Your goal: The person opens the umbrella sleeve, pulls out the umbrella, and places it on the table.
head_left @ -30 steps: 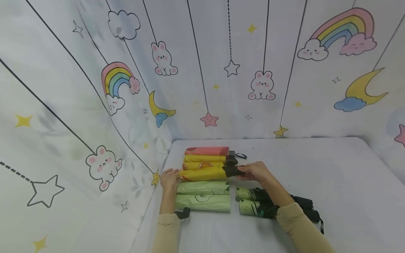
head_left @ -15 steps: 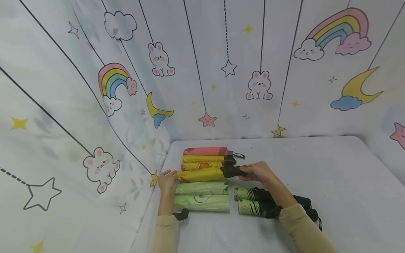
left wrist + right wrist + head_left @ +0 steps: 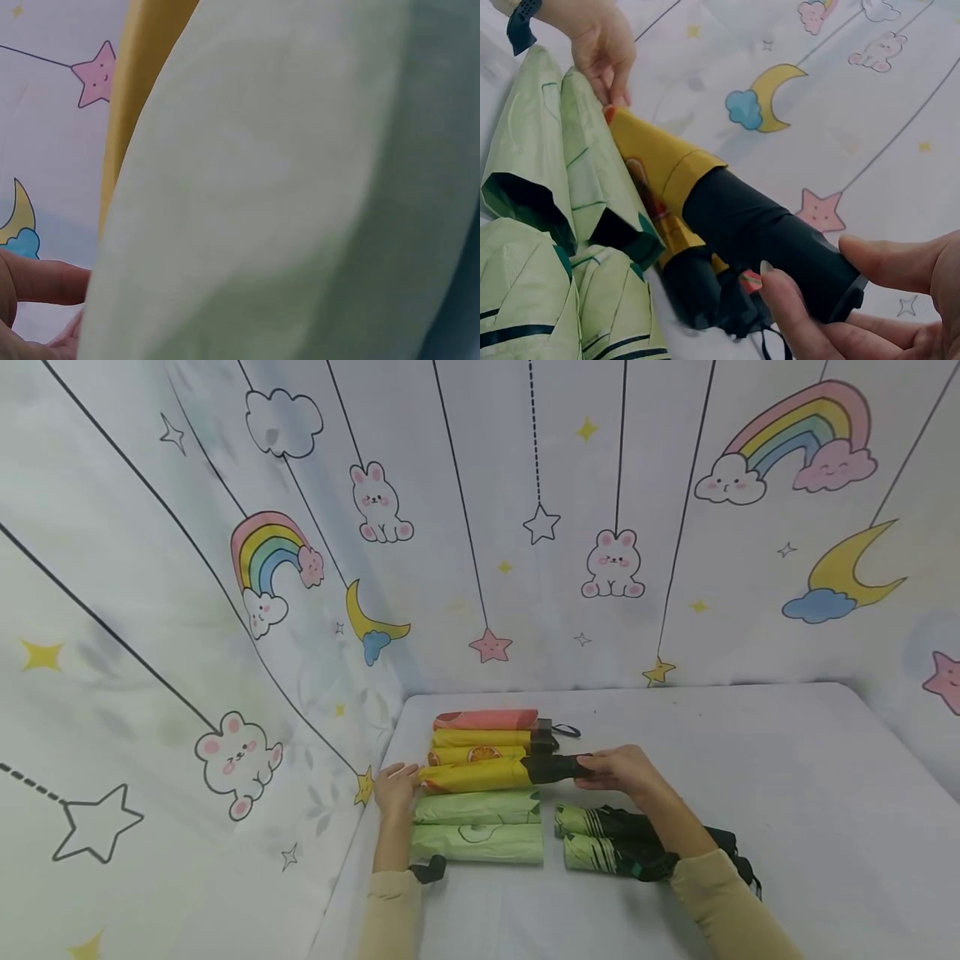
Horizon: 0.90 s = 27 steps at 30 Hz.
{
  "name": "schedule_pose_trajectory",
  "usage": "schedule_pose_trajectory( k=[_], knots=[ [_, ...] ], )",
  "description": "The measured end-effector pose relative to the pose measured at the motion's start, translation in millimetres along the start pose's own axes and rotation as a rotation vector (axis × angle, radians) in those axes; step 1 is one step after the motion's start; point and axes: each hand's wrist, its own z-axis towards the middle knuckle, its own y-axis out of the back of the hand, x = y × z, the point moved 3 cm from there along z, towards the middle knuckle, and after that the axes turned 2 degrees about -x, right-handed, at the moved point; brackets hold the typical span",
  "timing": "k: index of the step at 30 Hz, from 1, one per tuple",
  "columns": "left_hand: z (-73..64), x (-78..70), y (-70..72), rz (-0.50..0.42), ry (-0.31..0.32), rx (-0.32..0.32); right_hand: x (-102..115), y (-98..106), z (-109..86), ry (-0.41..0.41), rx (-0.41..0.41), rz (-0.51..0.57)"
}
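Observation:
My right hand (image 3: 622, 770) grips the end of a folded umbrella (image 3: 555, 768), its thumb and fingers around the black end. The rest of this umbrella is hidden inside a yellow sleeve (image 3: 474, 775). At the sleeve's far left end, my left hand (image 3: 396, 789) pinches the tip, as the right wrist view also shows. Below lie two pale green sleeves (image 3: 480, 843); their open mouths show dark in the right wrist view. In the left wrist view a pale green sleeve (image 3: 240, 165) covers most of the picture.
Behind are a yellow umbrella (image 3: 480, 738), an orange-print one (image 3: 483, 755) and a red one (image 3: 487, 719), lying side by side. Two green striped umbrellas (image 3: 592, 852) with black ends lie under my right forearm. A patterned curtain (image 3: 450, 568) closes off the back and left.
My right hand has moved slightly right, and more of the umbrella's black part shows outside the yellow sleeve. The left hand stays at the sleeve's tip. The head view has shifted a little.

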Motion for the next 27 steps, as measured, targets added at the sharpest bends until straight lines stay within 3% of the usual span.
schedule_pose_trajectory(
  k=[27],
  knots=[
    [-3.7, -3.7, -1.6, 0.003, 0.015, 0.01, 6, 21, -14.9, 0.037, 0.019, -0.059]
  ],
)
